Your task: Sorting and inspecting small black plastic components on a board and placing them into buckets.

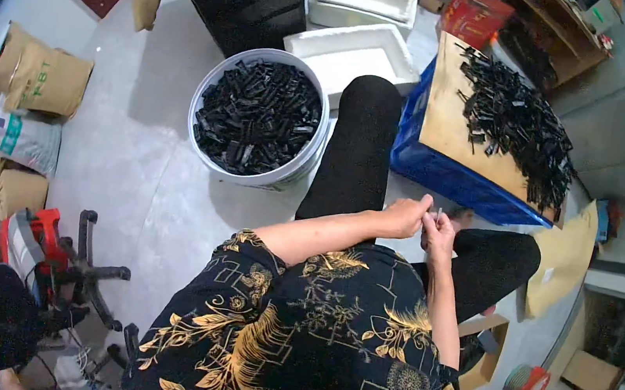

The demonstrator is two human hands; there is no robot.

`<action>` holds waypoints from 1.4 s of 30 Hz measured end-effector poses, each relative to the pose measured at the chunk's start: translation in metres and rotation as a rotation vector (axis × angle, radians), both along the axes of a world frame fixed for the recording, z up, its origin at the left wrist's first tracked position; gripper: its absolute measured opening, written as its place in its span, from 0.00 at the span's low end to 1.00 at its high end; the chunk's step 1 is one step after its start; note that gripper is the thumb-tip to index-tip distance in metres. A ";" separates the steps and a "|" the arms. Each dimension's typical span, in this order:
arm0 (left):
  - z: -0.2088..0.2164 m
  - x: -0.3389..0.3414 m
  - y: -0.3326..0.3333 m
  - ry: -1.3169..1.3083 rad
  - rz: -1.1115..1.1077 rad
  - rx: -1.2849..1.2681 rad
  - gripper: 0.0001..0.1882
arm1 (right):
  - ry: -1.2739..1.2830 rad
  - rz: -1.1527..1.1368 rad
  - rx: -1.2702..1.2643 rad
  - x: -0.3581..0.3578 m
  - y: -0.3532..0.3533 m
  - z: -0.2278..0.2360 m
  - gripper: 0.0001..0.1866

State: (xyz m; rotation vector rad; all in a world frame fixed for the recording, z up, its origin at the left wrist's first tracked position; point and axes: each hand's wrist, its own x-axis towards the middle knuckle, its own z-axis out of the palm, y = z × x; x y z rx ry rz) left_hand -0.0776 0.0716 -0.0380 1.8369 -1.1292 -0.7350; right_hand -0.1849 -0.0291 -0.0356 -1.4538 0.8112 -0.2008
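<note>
My left hand (404, 218) and my right hand (439, 237) meet above my lap, between my knees. Fingers on both are closed in a pinch, the fingertips nearly touching. Whatever is between them is too small or hidden to make out. Just beyond the hands stands a blue crate (449, 175) topped by a tan board (447, 102). A loose heap of small black plastic parts (516, 119) covers the board's right side. To the left of my leg, a white bucket (200, 150) is filled close to its rim with similar black pieces (259, 117).
White foam boxes (353, 62) lie beyond the bucket, near a red container (474, 15). Brown paper sacks (47, 81) line the left wall. At lower left are a chair base (93, 273) and another person's dark-clothed leg (0, 320). Shelving (609, 337) stands on the right.
</note>
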 end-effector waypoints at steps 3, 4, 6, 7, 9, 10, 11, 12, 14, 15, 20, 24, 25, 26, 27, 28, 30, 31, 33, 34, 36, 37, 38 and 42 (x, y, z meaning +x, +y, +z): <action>-0.006 0.001 0.000 0.031 -0.026 0.094 0.12 | 0.028 0.017 0.067 0.001 -0.002 -0.010 0.09; -0.019 0.002 -0.001 -0.002 -0.001 0.029 0.12 | 0.031 0.026 0.053 0.004 -0.002 -0.014 0.09; -0.022 0.000 -0.005 -0.076 0.087 -0.018 0.11 | 0.056 0.025 0.067 0.009 -0.004 -0.015 0.09; -0.034 0.005 -0.008 -0.032 0.086 -0.063 0.14 | 0.061 0.036 0.029 0.013 -0.005 -0.018 0.09; -0.034 0.012 -0.011 -0.017 0.147 -0.247 0.19 | 0.076 -0.010 0.068 0.021 -0.002 -0.007 0.11; -0.024 0.013 -0.008 0.079 0.146 -0.203 0.20 | 0.033 -0.031 0.146 0.018 -0.001 0.002 0.13; -0.014 0.017 -0.006 0.164 0.154 -0.157 0.21 | -0.020 -0.042 0.223 0.018 -0.001 0.009 0.15; -0.012 0.022 -0.011 0.443 0.171 -0.003 0.21 | -0.035 0.002 0.239 0.018 -0.003 0.010 0.16; -0.003 0.024 -0.012 0.725 0.177 -0.017 0.20 | -0.041 0.030 0.240 0.015 -0.003 0.018 0.16; -0.001 0.024 -0.013 0.796 0.172 -0.031 0.20 | -0.022 0.039 0.237 0.013 -0.004 0.022 0.16; 0.004 0.021 -0.020 0.853 0.122 -0.024 0.20 | 0.011 0.115 0.074 0.008 -0.010 0.026 0.14; -0.002 0.014 -0.026 0.826 0.133 -0.011 0.17 | -0.002 0.131 -0.004 0.003 -0.014 0.012 0.14; -0.003 0.013 -0.028 0.813 0.121 0.009 0.17 | -0.006 0.122 -0.031 0.002 -0.015 0.008 0.13; -0.005 0.013 -0.028 0.800 0.112 0.030 0.17 | -0.010 0.116 -0.057 0.003 -0.014 0.007 0.12; -0.007 0.012 -0.029 0.802 0.111 0.037 0.17 | -0.008 0.112 -0.051 0.003 -0.015 0.008 0.12; -0.008 0.012 -0.029 0.736 0.103 0.067 0.17 | 0.032 0.142 -0.121 0.002 -0.016 0.009 0.12; -0.010 0.011 -0.031 0.672 0.089 0.101 0.17 | 0.075 0.167 -0.188 0.001 -0.018 0.007 0.12; -0.010 0.010 -0.032 0.664 0.094 0.097 0.17 | 0.053 0.157 -0.178 0.001 -0.018 0.003 0.12; -0.011 0.009 -0.033 0.658 0.097 0.098 0.17 | 0.033 0.146 -0.164 0.002 -0.018 0.000 0.11; -0.011 0.009 -0.033 0.621 0.095 0.109 0.17 | 0.031 0.140 -0.167 0.001 -0.018 -0.001 0.11; -0.014 0.008 -0.033 0.585 0.094 0.121 0.17 | 0.030 0.135 -0.168 0.001 -0.018 -0.002 0.12; -0.015 0.007 -0.033 0.559 0.087 0.091 0.17 | 0.032 0.134 -0.164 0.002 -0.017 -0.002 0.12; -0.015 0.007 -0.033 0.533 0.079 0.061 0.17 | 0.034 0.130 -0.161 0.001 -0.017 -0.004 0.12; -0.011 0.007 -0.031 0.495 0.077 0.094 0.17 | 0.009 0.130 -0.178 0.002 -0.016 -0.005 0.12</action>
